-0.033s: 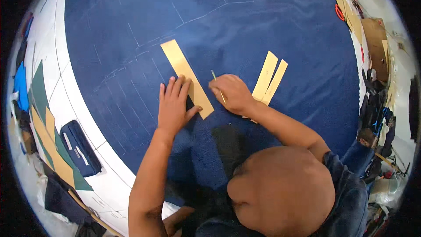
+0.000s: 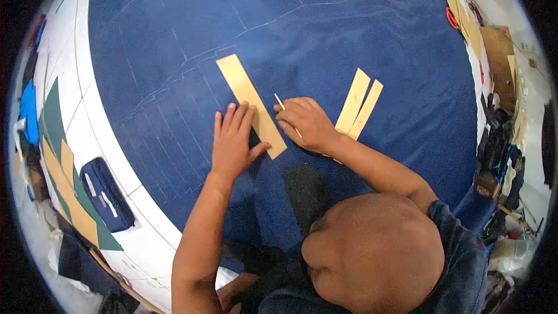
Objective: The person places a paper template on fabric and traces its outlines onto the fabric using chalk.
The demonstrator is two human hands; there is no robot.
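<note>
Left hand (image 2: 232, 139), fingers together and flat, pinned the tan strip (image 2: 251, 104) steady on the blue cloth (image 2: 325, 40); right hand (image 2: 305, 123) pinched a thin marking stick (image 2: 281, 103) against the strip's right edge.

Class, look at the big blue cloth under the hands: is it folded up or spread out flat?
Spread flat. The blue cloth covers the table in one smooth layer, chalk lines showing, with a tan strip lying flat on it.

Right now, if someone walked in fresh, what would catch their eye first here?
A big dark blue cloth with pale chalk lines fills the view. At its middle, the left hand presses flat on a long tan strip, while the right hand holds a thin stick at the strip's edge. Two more tan strips lie just right of that hand.
</note>
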